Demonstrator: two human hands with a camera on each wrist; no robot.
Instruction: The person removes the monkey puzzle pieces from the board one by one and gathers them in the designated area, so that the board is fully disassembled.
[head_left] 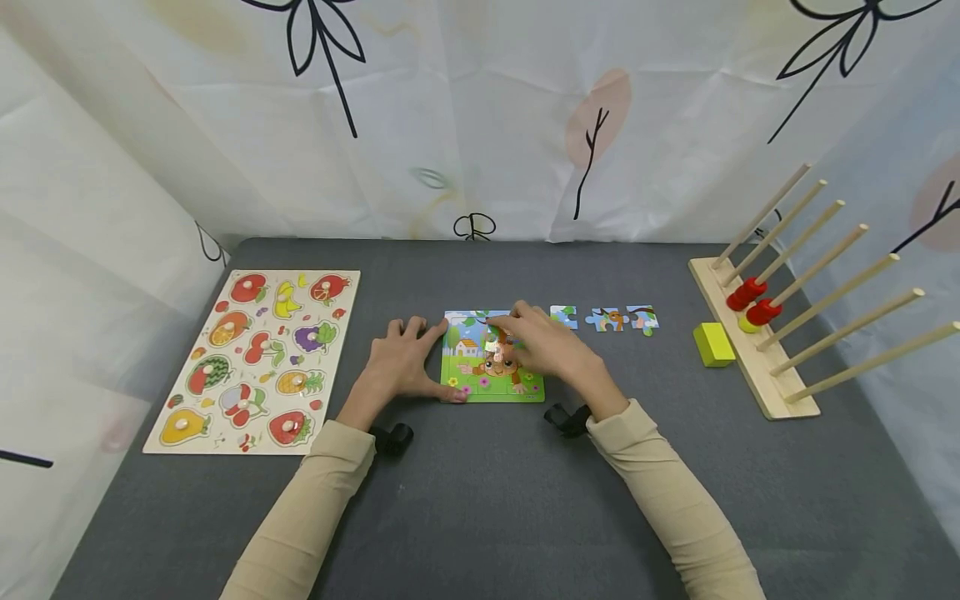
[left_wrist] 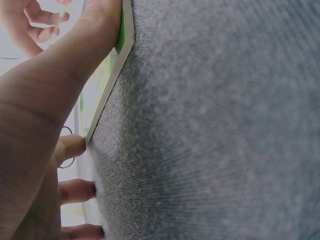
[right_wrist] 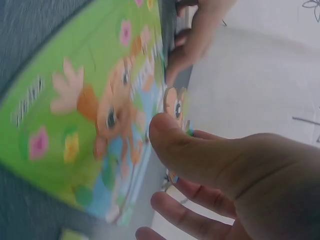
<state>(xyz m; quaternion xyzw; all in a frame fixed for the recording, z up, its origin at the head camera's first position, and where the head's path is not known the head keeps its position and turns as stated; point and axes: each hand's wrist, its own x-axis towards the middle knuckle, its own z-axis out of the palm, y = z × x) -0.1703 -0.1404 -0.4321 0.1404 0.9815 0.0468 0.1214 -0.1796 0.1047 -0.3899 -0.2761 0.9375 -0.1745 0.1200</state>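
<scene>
**Puzzle piece (right_wrist: 175, 102) held over the puzzle board (right_wrist: 90, 50)!**

Right wrist first: the right hand (right_wrist: 225, 170) pinches that piece between thumb and fingers, a printed eye peeking out past the thumb. Its full outline is hidden. Gripping it by one side probably keeps the picture readable. Beyond, blurred, the left hand (right_wrist: 202, 30) sits at the board's far side.

Over to the left wrist: thumb along one board edge, forefinger at a corner, the other fingertips down on the cloth. It's spread wide, pinching nothing, and that stance presumably stops the board sliding.

Now the head view: the board lies flat between both hands, mid-table, with three loose pieces (head_left: 607, 320) in a row to its right, handy for the right hand, I'd judge. Underneath, a plain grey tabletop (head_left: 480, 500). Out left, a fruit board (head_left: 262, 450) lies flat; out right, a wooden peg rack (head_left: 759, 375) carries a few red and yellow beads, a yellow block (head_left: 713, 344) just beside it. White patterned curtains (head_left: 450, 125) hang behind and at both sides.
</scene>
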